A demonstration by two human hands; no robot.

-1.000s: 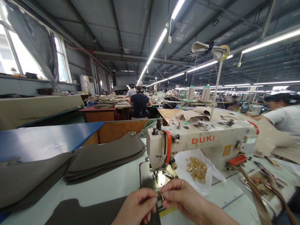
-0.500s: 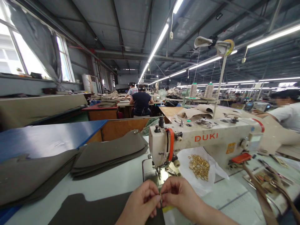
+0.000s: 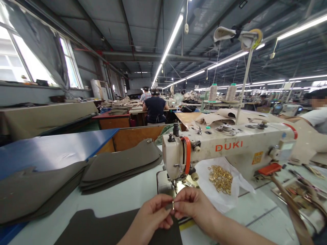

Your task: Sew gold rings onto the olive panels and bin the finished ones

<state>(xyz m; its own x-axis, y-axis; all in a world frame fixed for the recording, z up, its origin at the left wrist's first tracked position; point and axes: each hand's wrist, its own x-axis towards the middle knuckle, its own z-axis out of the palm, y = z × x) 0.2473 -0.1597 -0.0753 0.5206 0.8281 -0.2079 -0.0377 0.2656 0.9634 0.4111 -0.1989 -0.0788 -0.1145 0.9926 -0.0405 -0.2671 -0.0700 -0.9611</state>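
While the left hand (image 3: 153,216) and right hand (image 3: 192,206) pinch one small gold ring (image 3: 173,205) between fingertips above the dark fabric panel (image 3: 102,228), it may slip; beyond, the needle (image 3: 175,185) sits close.

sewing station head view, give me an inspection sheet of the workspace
surface: pale table, dark fabric panel at near edge
job's things: small gold fitting pinched between both hands, in front of DUKI sewing machine
clutter: gold rings on white sheet; stacked grey panels; straps and hardware at right
hands: left hand, right hand, fingertips meeting
cables: nothing seen
surroundings: thread cones, seated workers behind
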